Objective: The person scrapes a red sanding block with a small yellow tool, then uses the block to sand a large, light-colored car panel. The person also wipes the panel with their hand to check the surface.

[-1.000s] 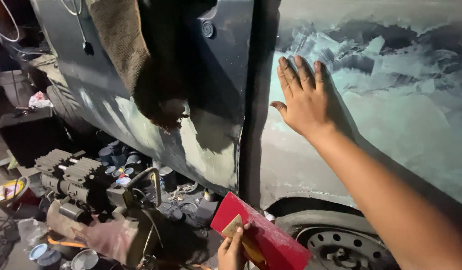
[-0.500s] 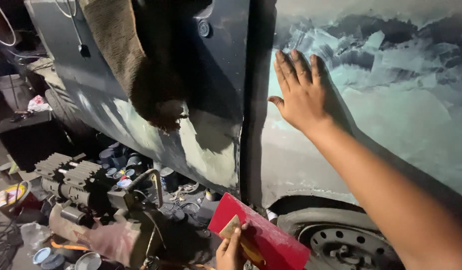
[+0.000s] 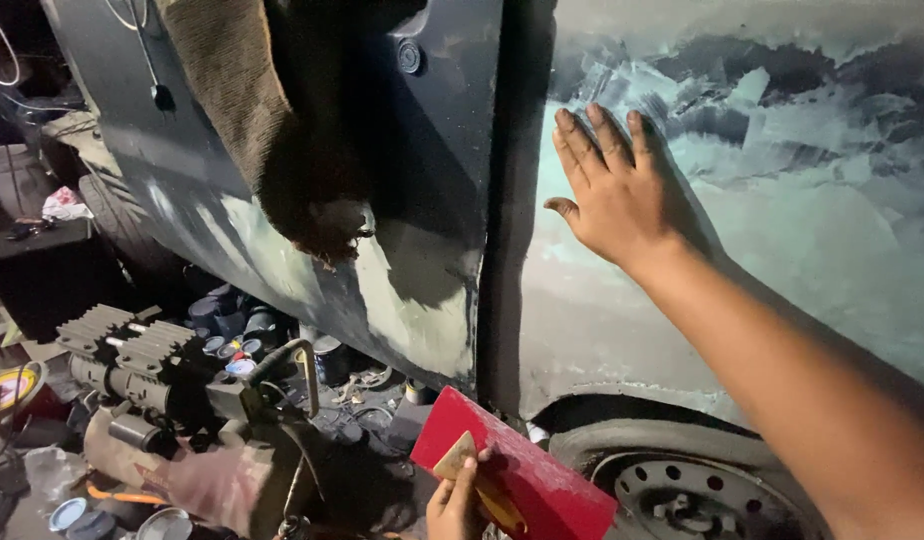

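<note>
Red board [image 3: 517, 475], flat and stiff, sits nearest at the bottom edge, tilted with its upper corner pointing up toward the door gap. The left hand [image 3: 460, 505] grips it from below, thumb pressing a small tan spreader [image 3: 456, 456] against the board's face; the fingers behind are hidden. Just right of the board the tyre [image 3: 632, 445] curves up, with the steel wheel [image 3: 697, 500] and its ring of small holes inside it, so room on that side is tight.

Left of the board a compressor [image 3: 152, 375] with finned grey cylinders crowds the floor, and beyond it a cluster of paint tins [image 3: 227, 330] fills the space under the car. Little bare floor shows between them.

Farther up, the right hand [image 3: 612, 190] lies flat and open on the car panel [image 3: 802, 230], fingers spread and pointing upward, grasping nothing. The panel is covered in pale greenish filler with ragged dark patches along its top. Open surface stretches to the right of the hand. Just left of the thumb runs the dark vertical door gap [image 3: 507, 250], and past it the dark blue door [image 3: 422, 150], whose lower edge also carries pale filler. A brown cloth [image 3: 232, 90] hangs over the door at the far left.
</note>
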